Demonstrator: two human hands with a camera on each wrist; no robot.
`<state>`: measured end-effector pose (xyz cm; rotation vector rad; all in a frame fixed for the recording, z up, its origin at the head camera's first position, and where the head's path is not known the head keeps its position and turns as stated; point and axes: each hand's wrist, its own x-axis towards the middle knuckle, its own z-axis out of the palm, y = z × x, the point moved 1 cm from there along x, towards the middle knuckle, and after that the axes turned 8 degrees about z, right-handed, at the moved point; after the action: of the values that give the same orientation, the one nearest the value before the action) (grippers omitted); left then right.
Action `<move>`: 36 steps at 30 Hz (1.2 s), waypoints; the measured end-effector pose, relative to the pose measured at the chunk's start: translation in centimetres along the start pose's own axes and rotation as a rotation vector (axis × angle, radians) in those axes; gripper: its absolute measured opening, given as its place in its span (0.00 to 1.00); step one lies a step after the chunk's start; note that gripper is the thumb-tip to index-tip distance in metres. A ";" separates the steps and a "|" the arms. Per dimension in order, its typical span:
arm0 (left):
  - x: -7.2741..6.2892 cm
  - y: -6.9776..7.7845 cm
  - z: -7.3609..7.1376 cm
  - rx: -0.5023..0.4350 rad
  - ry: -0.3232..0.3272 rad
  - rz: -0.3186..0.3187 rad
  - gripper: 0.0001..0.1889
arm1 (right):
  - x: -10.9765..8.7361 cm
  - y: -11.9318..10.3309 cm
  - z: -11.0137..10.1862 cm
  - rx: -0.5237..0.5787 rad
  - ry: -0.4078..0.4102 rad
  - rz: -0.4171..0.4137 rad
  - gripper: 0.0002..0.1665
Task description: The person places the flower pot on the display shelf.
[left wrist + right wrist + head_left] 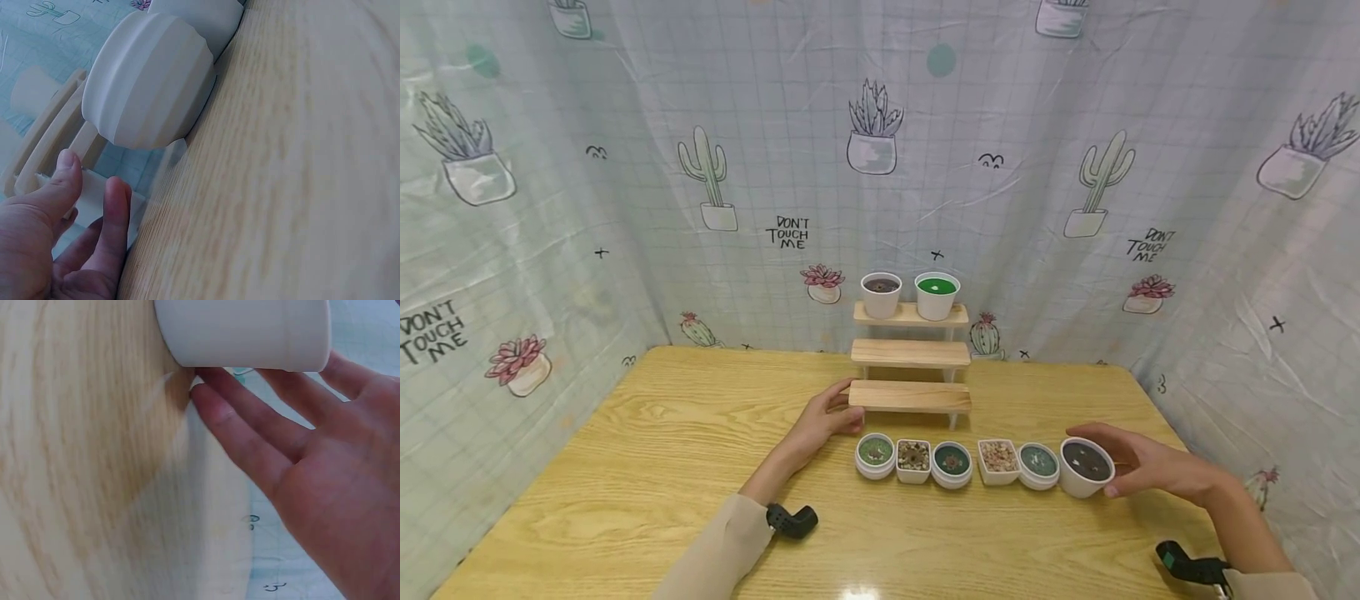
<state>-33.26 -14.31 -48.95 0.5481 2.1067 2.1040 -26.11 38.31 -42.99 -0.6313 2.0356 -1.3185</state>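
Note:
A three-step wooden plant stand (910,396) with pale legs stands at the back middle of the table. My left hand (827,421) holds its lowest step at the left end, thumb in front and fingers behind; in the left wrist view the thumb (65,162) overlaps the step's end. At the right end of a row of small pots, my right hand (1142,462) grips a white round pot (1086,471) with dark filling, thumb in front and index finger behind. In the right wrist view the fingers (215,406) reach behind this pot, close to the tabletop.
Left of the gripped pot stand a teal-topped round pot (1039,467), a square pebble pot (997,462), another teal one (951,467), a square stone-filled one (913,462) and a green-topped one (875,457). Two white cups (936,298) (881,297) stand on the top step. A printed curtain (880,208) surrounds the table.

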 end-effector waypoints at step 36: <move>0.1 -0.4 -0.2 0.014 -0.020 0.008 0.44 | 1.2 1.4 0.1 -0.077 0.068 0.066 0.44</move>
<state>-33.47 -14.47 -49.35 0.5776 2.1134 2.0805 -26.96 37.94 -44.64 -0.5549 2.1523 -1.2436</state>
